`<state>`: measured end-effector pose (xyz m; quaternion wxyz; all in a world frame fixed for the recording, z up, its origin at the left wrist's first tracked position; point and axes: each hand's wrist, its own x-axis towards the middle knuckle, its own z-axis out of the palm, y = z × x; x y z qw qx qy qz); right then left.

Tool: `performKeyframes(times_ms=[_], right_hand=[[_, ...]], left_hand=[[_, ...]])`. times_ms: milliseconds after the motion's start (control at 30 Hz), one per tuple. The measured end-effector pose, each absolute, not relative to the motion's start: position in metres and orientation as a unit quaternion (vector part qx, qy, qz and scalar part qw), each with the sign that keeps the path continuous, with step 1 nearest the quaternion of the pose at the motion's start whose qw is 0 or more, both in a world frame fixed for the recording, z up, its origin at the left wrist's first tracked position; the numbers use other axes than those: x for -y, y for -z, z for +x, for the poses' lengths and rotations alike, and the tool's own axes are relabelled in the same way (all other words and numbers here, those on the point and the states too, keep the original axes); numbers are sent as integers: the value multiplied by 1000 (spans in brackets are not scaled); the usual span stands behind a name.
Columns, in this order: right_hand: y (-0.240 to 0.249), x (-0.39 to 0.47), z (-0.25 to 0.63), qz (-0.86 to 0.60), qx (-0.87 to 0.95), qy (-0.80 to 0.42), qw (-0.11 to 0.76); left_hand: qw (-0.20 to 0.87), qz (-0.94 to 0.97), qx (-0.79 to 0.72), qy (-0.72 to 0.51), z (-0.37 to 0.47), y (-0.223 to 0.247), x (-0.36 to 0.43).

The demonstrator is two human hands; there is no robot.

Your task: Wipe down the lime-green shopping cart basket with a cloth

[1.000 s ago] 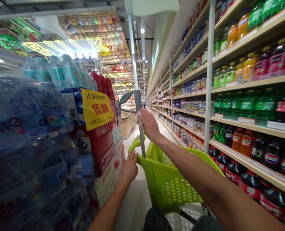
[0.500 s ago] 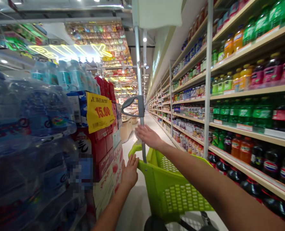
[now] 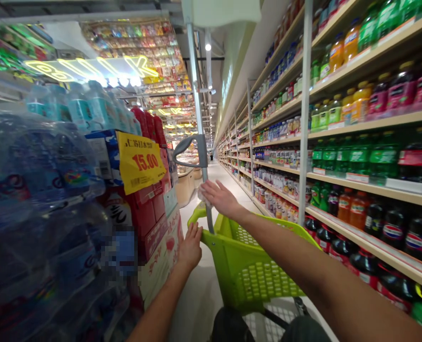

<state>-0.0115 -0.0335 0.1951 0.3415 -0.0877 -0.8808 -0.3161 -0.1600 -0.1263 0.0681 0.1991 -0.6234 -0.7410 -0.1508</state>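
Note:
The bright green shopping cart point(image 3: 260, 280) stands in front of me, with a grey metal pole point(image 3: 195, 80) rising from its near left corner. A grey loop-shaped grip point(image 3: 189, 151) is fixed on the pole. My left hand point(image 3: 190, 247) lies against the cart's left rim beside the green handle end point(image 3: 196, 214), its fingers stretched out. Just right of the pole, my right hand point(image 3: 220, 198) reaches over the basket with extended fingers. A small whitish, translucent thing point(image 3: 200, 194) shows under its fingertips; its kind is unclear.
Wrapped bottle packs point(image 3: 40, 190) and stacked cartons point(image 3: 155, 209) stand close on the left, with a yellow price sign point(image 3: 139, 162). Drink shelves point(image 3: 360, 178) line the right side. The aisle floor point(image 3: 220, 175) runs straight ahead. My knees point(image 3: 232, 327) show below.
The view has shifted a little, so the pole and sign sit farther left. Both hands stay near the cart's left corner. More of my knees shows below.

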Motion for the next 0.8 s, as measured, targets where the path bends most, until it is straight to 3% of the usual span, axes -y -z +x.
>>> performKeyframes(times_ms=[100,233,300,500,567,700,800], right_hand=[[-191,34,-8,-103,874,318,354],[-125,38,8,-30,903,335,266],[-115,38,10,-19,908,338,247],[-195,31,-10,-113,883,304,338],[-194,32,-12,-117,884,300,340],[-119,45,-3,-61,919,281,270],[-47,56,5,-107,925,233,280]], left_hand=[[202,-629,736,148,-160,-68,127],[217,-634,727,151,-160,-67,128],[222,-633,726,151,-161,-67,128],[216,-625,737,136,-157,-70,127],[215,-626,737,134,-157,-70,127],[217,-628,735,134,-158,-68,127],[215,-629,734,136,-157,-68,127]])
